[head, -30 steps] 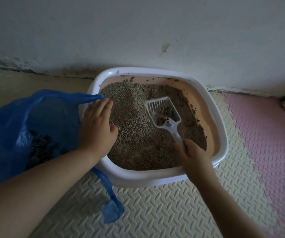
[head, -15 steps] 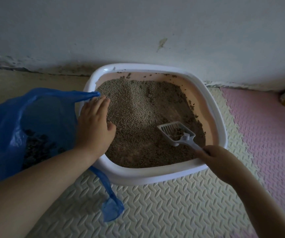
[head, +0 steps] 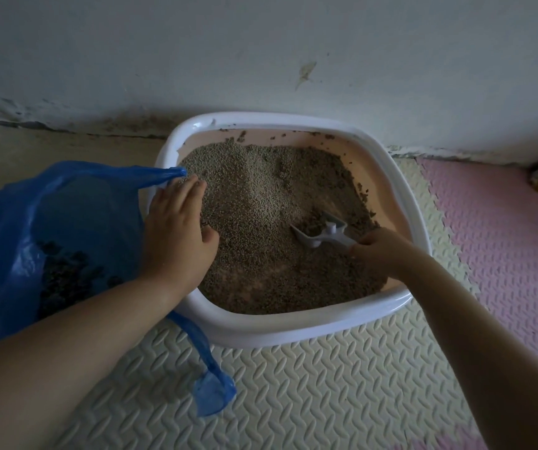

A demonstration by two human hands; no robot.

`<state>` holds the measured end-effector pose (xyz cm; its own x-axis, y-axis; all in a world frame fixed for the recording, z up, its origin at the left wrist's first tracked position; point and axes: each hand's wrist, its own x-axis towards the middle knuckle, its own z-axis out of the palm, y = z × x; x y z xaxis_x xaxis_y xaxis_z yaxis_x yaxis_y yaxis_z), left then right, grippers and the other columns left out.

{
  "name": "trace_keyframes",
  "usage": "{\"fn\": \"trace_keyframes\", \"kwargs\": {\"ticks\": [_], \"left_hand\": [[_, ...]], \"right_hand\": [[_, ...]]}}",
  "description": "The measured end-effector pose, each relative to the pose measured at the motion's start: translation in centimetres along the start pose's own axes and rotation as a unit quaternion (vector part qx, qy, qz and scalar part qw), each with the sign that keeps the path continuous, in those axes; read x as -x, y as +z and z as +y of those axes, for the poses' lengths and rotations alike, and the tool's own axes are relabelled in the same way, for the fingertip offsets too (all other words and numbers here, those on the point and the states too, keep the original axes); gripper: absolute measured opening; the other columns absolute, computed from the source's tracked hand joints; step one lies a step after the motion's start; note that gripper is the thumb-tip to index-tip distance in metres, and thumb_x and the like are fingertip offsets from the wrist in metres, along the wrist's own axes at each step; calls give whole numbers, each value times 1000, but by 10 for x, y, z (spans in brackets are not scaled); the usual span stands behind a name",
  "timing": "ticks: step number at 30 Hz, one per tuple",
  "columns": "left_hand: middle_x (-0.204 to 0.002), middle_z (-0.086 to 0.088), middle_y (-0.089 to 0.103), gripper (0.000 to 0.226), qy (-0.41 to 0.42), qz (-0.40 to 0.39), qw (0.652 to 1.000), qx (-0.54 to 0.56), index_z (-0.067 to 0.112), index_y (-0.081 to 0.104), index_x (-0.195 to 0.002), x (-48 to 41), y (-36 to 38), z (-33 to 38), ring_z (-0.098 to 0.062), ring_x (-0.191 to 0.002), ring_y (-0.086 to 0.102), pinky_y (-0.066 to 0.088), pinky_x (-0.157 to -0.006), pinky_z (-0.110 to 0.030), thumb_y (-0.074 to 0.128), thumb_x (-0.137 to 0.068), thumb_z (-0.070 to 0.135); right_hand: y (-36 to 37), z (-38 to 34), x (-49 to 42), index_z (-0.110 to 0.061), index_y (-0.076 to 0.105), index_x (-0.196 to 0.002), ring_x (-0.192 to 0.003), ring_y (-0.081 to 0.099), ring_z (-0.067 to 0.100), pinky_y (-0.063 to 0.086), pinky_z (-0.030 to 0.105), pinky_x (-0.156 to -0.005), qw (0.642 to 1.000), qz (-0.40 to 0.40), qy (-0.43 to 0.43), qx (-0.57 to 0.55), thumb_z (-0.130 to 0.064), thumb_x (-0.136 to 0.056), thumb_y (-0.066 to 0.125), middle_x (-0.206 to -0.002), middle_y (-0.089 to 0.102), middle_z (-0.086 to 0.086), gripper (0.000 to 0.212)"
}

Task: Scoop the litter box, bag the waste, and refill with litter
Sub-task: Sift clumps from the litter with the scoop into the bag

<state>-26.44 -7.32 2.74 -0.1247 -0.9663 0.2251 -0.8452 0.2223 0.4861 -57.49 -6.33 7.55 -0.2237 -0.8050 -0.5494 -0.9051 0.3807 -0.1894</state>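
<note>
This is the scooping step. The box (head: 293,332) sits on the floor (head: 326,401), right by the wall (head: 261,43). It is full of litter (head: 254,196), piled higher at the back of the box.

The right hand (head: 381,251) is closed round the handle of the scoop (head: 321,232). The scoop is inside the box, on its right side, with its front edge dug down into the litter. Some dark litter lies in it.

The left hand (head: 176,235) lies flat and open on the left rim of the box, fingers straight. It seems to press the edge of the bag (head: 50,222) there, so the bag's mouth gapes just beside the box. Dark waste (head: 66,271) is already in the bag, so I think a good part of the scooping is done. No new litter can be seen.

Next, I think the scoop has to come up level and get a little shake, so the clean bits fall back into the box. Then it must go left across the box and tip into the bag. The left hand should keep the bag's mouth wide, or clumps may drop on the floor.
</note>
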Motion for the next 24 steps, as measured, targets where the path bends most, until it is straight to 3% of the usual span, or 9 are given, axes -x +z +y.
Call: {"fn": "trace_keyframes", "kwargs": {"ticks": [6,10,13,15,18,20,24], "left_hand": [[-148,-11,39,62,-7,4,1000,8,4,40,-141,1,-2,2,-25,-140,23,9,-117,-36,60,-82,9],[-151,-8,35,63,-15,1,1000,10,6,38,-143,1,-2,2,-21,-141,18,6,-116,-33,58,-84,11],[-152,-7,33,63,-23,-5,1000,15,8,36,-145,1,-2,3,-20,-143,17,6,-117,-34,56,-85,11],[-153,-6,32,63,-27,-12,999,17,8,35,-145,1,-2,3,-21,-143,17,7,-118,-36,55,-85,11],[-152,-7,33,62,-22,-16,1000,12,8,36,-144,0,-1,2,-22,-143,19,9,-119,-38,55,-85,11],[-151,-8,36,62,-20,-14,1000,11,7,38,-143,0,-1,2,-24,-142,22,13,-119,-41,57,-84,10],[-150,-9,37,62,-15,-16,1000,8,7,39,-142,0,-1,1,-25,-142,23,13,-119,-41,58,-83,10]], "right_hand": [[19,-34,-20,-9,59,-71,-45,38,12,30,21,-46,998,54,-20,-18,-33,-95,46,-55,45,-1,36],[32,-71,-40,-10,56,-72,-48,45,16,33,23,-45,994,105,-17,-37,-40,-97,39,-58,49,0,43],[38,-93,-60,-9,62,-102,-55,49,20,36,30,-47,994,107,-6,1,-27,-99,36,-64,48,1,31],[44,-101,-66,-10,52,-123,-56,50,20,35,30,-43,993,109,-1,39,-12,-98,34,-69,48,4,31],[51,-91,-63,-12,42,-135,-74,58,26,50,36,-53,991,127,-19,41,-6,-97,35,-100,53,12,39],[51,-80,-59,-11,47,-129,-86,58,31,54,41,-66,990,129,-26,49,-12,-101,35,-108,52,13,31],[52,-63,-57,-4,49,-105,-65,51,24,37,33,-52,986,165,-31,-21,-35,-102,33,-78,48,3,34]]}}
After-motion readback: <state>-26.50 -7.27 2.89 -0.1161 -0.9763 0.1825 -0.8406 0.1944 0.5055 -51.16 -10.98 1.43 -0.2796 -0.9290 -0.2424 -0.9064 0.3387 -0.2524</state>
